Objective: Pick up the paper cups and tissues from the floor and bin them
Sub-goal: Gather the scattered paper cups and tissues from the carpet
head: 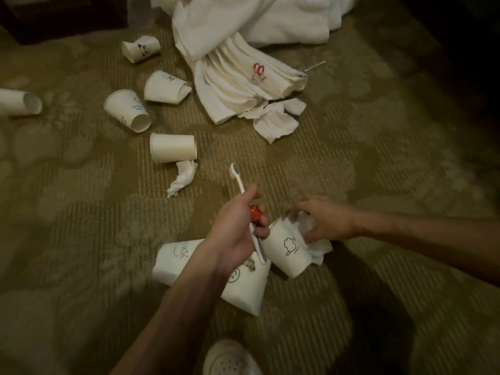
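Olive patterned carpet (351, 163) fills the frame. White towels (243, 23) are heaped at top centre and dark furniture (62, 14) stands in the upper left corner.

Eight paper cups (127, 109) show. Five lie on their sides in the upper left:
- The edge cup (19, 101) is at the left border, its axis left to right and its mouth to the right.
- The panda cup (140, 48) is crushed.
- The dented cup (165, 86) has its right end caved in.
- The slanted cup (135, 115) runs from upper left to lower right, with its open mouth at the lower right.
- The plain cup (173, 147) lies left to right with its wide rim at the left.

Two flat cups (178, 255) lie side by side under the left forearm at lower centre. The near cup (286, 253) sits between the hands, mouth toward the top of the frame and base toward the lower right. Whether it rests on the carpet cannot be told.

A white shoe (230, 358) shows at the bottom edge.

Three tissues (276, 120) show. The big tissue (270, 128) lies at the towels' lower edge. The small tissue (182, 178) touches the plain cup's narrow end. The stuffed tissue (319, 250) spills from the near cup's mouth down its right side. The right hand (327, 220), fingers curled, grips that tissue at the rim.

The left hand (235, 231) is closed round a toothbrush (234, 171), whose head points up the frame, and a small red thing (255, 213). Its fingers lie just beside the near cup's rim.

A thin swab (315, 65) lies just right of the towels.
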The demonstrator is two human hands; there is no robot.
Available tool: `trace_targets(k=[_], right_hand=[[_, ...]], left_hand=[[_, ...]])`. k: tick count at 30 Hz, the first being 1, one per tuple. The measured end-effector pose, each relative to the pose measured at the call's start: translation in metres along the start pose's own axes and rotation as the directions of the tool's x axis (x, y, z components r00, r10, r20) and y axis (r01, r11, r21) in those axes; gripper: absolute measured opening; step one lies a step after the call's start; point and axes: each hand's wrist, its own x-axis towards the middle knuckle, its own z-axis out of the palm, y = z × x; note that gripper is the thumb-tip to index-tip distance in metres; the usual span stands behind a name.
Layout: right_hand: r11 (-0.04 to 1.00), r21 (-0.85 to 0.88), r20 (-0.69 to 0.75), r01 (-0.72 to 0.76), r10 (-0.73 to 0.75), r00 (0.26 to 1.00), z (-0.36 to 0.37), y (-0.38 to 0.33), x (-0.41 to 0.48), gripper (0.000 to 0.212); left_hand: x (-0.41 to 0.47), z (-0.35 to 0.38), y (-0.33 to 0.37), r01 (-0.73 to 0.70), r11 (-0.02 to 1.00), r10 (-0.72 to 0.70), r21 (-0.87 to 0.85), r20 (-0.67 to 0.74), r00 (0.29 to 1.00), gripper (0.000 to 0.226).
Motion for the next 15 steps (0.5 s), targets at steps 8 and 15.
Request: trace_targets(k=[8,15], right_hand=[[0.950,0.304,-0.031,-0.070,0.084,0.996,-0.020,0.004,-0.005,0.010],[0.797,0.595,-0.197,0.100,0.023,0.980,-0.075,-0.040,-0.004,0.012]], left_hand=[[0.000,0.004,-0.001,0.006,1.000,-0.006,0.018,0.013,1.000,0.040],[0.004,-0.023,0.021,-0.105,0.994,0.105,-0.011,-0.042,0.994,0.028]])
